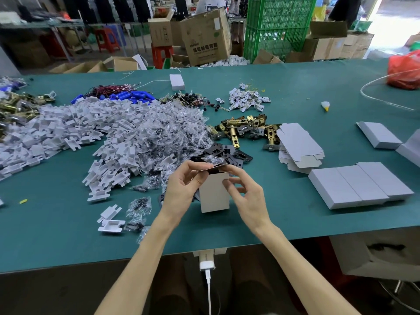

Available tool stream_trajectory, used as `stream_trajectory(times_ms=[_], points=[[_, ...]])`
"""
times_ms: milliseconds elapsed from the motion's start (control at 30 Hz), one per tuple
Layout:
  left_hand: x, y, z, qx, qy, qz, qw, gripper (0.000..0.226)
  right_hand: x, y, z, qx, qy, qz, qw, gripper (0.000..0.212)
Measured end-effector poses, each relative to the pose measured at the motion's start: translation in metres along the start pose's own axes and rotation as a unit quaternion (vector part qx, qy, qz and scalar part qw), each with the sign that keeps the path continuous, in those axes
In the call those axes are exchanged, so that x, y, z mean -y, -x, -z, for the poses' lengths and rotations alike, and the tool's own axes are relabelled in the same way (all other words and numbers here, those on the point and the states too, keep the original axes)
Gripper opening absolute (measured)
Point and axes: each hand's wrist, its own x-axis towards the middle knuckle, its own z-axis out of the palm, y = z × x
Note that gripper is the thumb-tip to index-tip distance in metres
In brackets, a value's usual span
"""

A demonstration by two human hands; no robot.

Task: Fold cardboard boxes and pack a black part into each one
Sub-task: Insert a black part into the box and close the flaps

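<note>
Your left hand (184,186) and right hand (246,197), fingers curled, both pinch one black part (210,170) at the top of one upright white box (214,196) over the green table (68,223). To the right, three closed boxes (361,185) lie side by side.

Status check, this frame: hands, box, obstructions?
Left hand, right hand both gripping box upright. Black part at its top, not fully in. Parts pile close behind, not blocking.

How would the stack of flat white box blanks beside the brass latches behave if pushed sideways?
The stack of box blanks lies fanned and uneven, so it would probably shear apart rather than move as one. Each sheet looks thin with cut flaps, so likely light and floppy.
</note>
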Motion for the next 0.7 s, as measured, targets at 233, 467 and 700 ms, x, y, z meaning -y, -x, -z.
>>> stream_trajectory(times_ms=[233,467,700], points=[[0.001,0.006,-0.007,-0.01,-0.046,-0.019,0.999,0.016,0.001,-0.002,0.003,-0.02,-0.048,-0.041,0.998,0.041],[0.005,0.008,-0.002,-0.012,-0.112,-0.038,0.993,0.023,0.013,-0.012,0.009,0.06,0.034,0.022,0.997,0.028],[0.006,0.006,-0.002,-0.011,-0.146,-0.035,0.989,0.023,0.016,-0.019,0.008,0.043,0.034,0.007,0.998,0.02]])
